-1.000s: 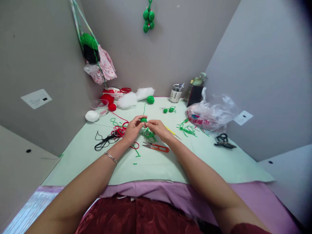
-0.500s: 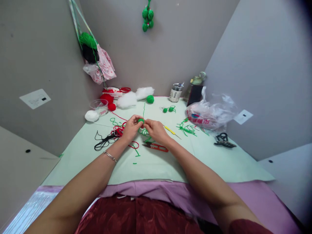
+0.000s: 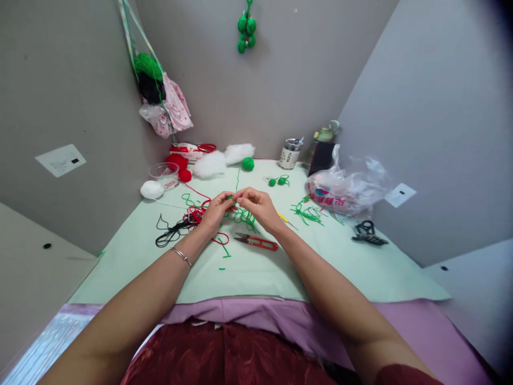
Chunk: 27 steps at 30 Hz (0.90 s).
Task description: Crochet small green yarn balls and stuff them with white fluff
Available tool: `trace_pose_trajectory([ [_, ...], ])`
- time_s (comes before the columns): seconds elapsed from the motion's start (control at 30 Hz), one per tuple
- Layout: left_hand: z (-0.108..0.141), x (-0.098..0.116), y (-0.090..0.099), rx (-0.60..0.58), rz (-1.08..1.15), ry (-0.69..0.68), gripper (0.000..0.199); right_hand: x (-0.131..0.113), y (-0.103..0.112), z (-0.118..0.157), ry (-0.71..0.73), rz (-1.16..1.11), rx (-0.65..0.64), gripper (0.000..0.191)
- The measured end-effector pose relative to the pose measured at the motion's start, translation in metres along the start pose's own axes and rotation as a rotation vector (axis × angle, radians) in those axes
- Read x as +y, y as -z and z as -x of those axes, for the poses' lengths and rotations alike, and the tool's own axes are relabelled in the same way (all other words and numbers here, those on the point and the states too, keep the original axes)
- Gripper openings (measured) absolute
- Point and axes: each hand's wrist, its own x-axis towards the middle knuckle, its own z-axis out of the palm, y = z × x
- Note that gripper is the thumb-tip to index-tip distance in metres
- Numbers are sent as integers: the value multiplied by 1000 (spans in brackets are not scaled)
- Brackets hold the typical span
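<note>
My left hand (image 3: pixel 216 213) is closed around a small green yarn piece (image 3: pixel 230 198), of which only a sliver shows between the fingers. Against it, the fingertips of my right hand (image 3: pixel 256 207) are pressed together; what they pinch is too small to make out. Loose green yarn (image 3: pixel 245 216) lies under and between both hands. Red yarn (image 3: pixel 195 215) and black cords (image 3: pixel 172 234) are left of my left hand. Just below the hands lie red-handled thread snips (image 3: pixel 258 242). A yellow-handled hook (image 3: pixel 282 217) is partly hidden behind my right wrist.
At the back stand white stuffing (image 3: pixel 210 164), a green yarn ball (image 3: pixel 248 163), a clear tub (image 3: pixel 168 179) and a pen tin (image 3: pixel 289 155). On the right are cut green strands (image 3: pixel 308 213), a plastic bag (image 3: pixel 340 192) and a black claw clip (image 3: pixel 368 233).
My right hand has shifted and its fingers are raised over the green piece, which is now mostly covered. More green yarn shows beneath the hands, and the hook is more hidden.
</note>
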Motion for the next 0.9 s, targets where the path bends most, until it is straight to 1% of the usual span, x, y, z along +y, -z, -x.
trace_pose_trajectory([
  [0.1,2,1,-3,30,-8,-33,10,10,0,-3,-71,-28,2,17],
  [0.17,3,0,-4,50,-19,-57,11,18,-1,-4,-117,11,10,17],
  [0.27,2,-2,-4,65,-43,-81,15,26,-5,-2,-153,108,-53,11],
  [0.33,-1,-5,-4,67,-70,-78,13,24,-9,1,-155,175,-99,14],
  [0.37,-3,-6,-3,66,-85,-69,14,22,-11,3,-152,208,-108,18],
  [0.43,-7,-9,-2,62,-106,-39,24,15,-15,5,-142,268,-109,23],
  [0.5,-10,-11,0,54,-108,4,33,10,-17,6,-136,311,-117,25],
  [0.57,-11,-13,2,38,-93,56,36,7,-17,7,-143,333,-123,26],
  [0.7,-6,-11,6,-16,-30,152,36,12,-15,4,-176,315,-101,19],
  [0.77,-3,-8,6,-49,11,184,34,16,-14,3,-191,276,-90,18],
  [0.83,-2,-5,5,-84,58,199,29,20,-14,1,-204,234,-78,19],
  [0.9,-1,-1,4,-118,105,203,20,23,-12,0,-214,198,-64,21],
])
